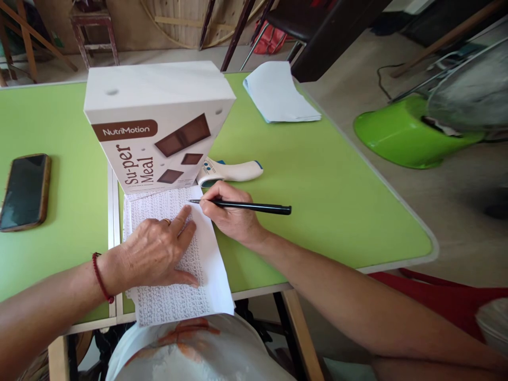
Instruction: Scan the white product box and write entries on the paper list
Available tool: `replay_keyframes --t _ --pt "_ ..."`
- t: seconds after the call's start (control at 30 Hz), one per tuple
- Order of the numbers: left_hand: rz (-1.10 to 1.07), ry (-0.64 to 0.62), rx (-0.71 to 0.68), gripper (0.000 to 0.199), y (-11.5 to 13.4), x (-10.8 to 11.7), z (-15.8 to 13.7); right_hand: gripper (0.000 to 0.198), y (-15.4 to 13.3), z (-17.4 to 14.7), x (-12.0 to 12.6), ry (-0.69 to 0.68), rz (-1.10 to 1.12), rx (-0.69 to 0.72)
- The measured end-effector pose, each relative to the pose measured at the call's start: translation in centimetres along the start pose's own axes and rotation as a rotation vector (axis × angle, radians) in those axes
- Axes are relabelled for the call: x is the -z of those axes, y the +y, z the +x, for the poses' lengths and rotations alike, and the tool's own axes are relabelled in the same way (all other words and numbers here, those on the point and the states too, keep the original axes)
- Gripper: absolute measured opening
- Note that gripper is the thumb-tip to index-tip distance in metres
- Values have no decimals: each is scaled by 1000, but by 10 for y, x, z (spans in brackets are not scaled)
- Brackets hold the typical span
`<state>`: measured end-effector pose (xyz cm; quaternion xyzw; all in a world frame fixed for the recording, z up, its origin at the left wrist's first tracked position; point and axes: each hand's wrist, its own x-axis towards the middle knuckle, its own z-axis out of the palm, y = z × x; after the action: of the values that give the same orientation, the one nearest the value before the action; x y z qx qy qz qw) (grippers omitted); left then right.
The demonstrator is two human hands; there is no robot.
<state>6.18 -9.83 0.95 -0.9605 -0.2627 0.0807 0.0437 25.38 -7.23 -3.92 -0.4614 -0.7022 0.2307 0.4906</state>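
Between the fingers of my right hand [230, 211] is a black pen [262, 207]; its tip is at or just above a sheet of paper [214, 280]. Small handwritten rows cover most of that sheet, with a blank strip along its right side. My left hand [162, 248] lies flat across the writing, fingers apart, the index fingertip close to the pen tip. More sheets show beneath at the left edge. Directly behind the paper stands a white and brown NutriMotion box [159, 127], upright, at the sheet's far edge.
A white thermometer gun [238, 171] lies beside the box, partly hidden by it. Folded white papers [278, 95] rest at the back of the green table [317, 211]. A phone [24, 191] lies at the left. On the floor to the right is a green bin [397, 132].
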Motion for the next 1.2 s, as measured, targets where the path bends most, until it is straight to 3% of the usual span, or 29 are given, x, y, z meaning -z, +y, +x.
replay_keyframes --t 1.2 --pt "-16 -11 4 87 -2 1 -2 15 -1 1 0 28 -33 -19"
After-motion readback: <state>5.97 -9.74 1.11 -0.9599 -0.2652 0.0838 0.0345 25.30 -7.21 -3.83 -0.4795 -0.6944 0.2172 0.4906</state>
